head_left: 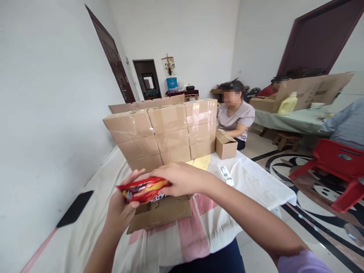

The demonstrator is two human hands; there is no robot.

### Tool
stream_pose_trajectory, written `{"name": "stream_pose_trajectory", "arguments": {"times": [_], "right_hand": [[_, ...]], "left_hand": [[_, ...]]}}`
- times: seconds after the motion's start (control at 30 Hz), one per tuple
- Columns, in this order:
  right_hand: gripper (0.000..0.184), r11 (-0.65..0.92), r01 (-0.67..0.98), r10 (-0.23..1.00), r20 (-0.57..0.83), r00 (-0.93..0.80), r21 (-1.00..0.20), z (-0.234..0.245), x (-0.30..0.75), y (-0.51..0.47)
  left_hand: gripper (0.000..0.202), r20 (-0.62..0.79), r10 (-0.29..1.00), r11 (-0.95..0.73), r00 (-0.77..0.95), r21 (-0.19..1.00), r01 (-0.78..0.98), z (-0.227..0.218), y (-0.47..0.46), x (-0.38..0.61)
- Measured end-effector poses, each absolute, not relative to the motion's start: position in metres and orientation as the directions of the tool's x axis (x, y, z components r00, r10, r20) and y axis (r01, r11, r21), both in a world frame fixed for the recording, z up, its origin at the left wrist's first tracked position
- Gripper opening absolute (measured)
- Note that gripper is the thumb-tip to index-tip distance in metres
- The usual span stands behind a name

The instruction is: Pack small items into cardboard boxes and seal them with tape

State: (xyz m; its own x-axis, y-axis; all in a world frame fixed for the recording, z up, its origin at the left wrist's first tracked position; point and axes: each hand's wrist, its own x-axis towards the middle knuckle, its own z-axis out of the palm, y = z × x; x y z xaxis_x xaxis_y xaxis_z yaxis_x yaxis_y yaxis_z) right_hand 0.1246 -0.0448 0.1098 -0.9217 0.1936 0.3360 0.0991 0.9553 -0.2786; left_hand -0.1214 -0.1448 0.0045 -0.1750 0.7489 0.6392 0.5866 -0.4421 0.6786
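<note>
— fingers (134, 175) first: what are they doing?

— pinching a glossy red printed packet (145, 190). the left hand (120, 206) has its left end, thumb on the near side and fingers curled round behind. the right hand (182, 179) comes across from the other side, bent over the top edge and right end. some of its fingertips are hidden, so i cannot tell how they sit.

— and where is the packet?

— up in front of the wearer, just above a cardboard carton (162, 217) with a flap folded out towards them. the carton's inside is mostly covered by the hands and packet.

— what stands beyond?

— a wall of taped brown boxes (173, 138), stacked three high and three across. just beside its right end is a smaller box (226, 148), with a person in a pale mauve top (236, 115) sitting behind it.

— anything else on the white-and-pink cloth (256, 180)?

— a white handheld device (226, 176) to the right, a yellow sheet (203, 162) by the stack, and a flat black object (75, 208) at the far left, near the wall.
</note>
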Motion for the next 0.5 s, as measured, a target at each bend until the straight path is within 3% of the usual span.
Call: {"name": "stream_pose_trajectory", "arguments": {"times": [0.07, 0.13, 0.23, 0.33, 0.4, 0.5], "right_hand": [[0.027, 0.935, 0.203, 0.280, 0.252, -0.926, -0.290, 0.102, 0.116, -0.035], [0.026, 0.910, 0.307, 0.355, 0.137, -0.925, -0.279, 0.088, 0.106, -0.026], [0.021, 0.904, 0.378, 0.377, -0.043, -0.925, -0.201, 0.058, 0.083, -0.019], [0.028, 0.927, 0.356, 0.339, -0.149, -0.929, -0.114, 0.026, 0.062, -0.021], [0.037, 0.946, 0.307, 0.299, -0.089, -0.950, -0.101, 0.014, 0.058, -0.026], [0.038, 0.942, 0.236, 0.283, 0.191, -0.940, -0.237, 0.015, 0.073, -0.035]], "left_hand": [[0.092, 0.637, 0.734, -0.366, -0.237, 0.664, 0.652, 0.002, -0.142, -0.130], [0.092, 0.565, 0.693, -0.170, -0.447, 0.732, 0.660, -0.009, -0.143, -0.144], [0.100, 0.297, 0.642, 0.064, -0.707, 0.898, 0.435, -0.040, -0.151, -0.159], [0.086, 0.173, 0.715, 0.015, -0.677, 0.965, 0.263, -0.074, -0.164, -0.155], [0.069, 0.224, 0.782, -0.056, -0.581, 0.955, 0.292, -0.091, -0.172, -0.146], [0.048, 0.272, 0.874, -0.084, -0.404, 0.901, 0.426, -0.105, -0.178, -0.137]]}}
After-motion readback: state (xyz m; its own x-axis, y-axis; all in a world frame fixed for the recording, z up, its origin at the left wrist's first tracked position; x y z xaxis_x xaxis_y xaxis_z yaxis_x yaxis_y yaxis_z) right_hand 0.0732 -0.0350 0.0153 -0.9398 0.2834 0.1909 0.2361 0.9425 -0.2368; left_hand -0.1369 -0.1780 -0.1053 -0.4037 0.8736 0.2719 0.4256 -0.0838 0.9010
